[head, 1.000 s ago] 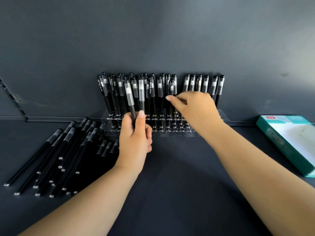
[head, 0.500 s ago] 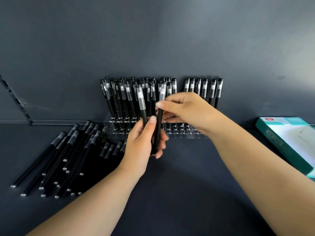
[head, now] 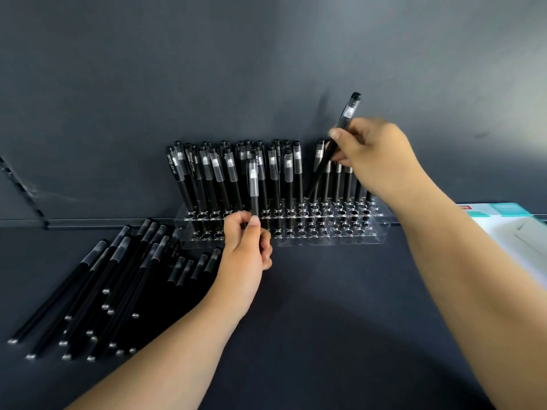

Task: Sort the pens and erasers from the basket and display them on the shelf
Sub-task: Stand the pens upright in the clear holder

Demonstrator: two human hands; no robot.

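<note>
Right hand (head: 374,155) raised pen (head: 331,150), rack (head: 355,235) below

"TEST 2" on racked pen caps (head: 173,165)

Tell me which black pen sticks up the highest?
The black pen pinched in the right hand. It tilts above every capped pen standing in the clear plastic rack.

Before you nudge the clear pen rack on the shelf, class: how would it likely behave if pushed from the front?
The clear pen rack looks like rigid acrylic, so it would probably slide rather than flex on the smooth dark shelf. Loaded with many upright pens, it seems top-heavy; a high push might tip it backward and rattle the leaning pens.
</note>
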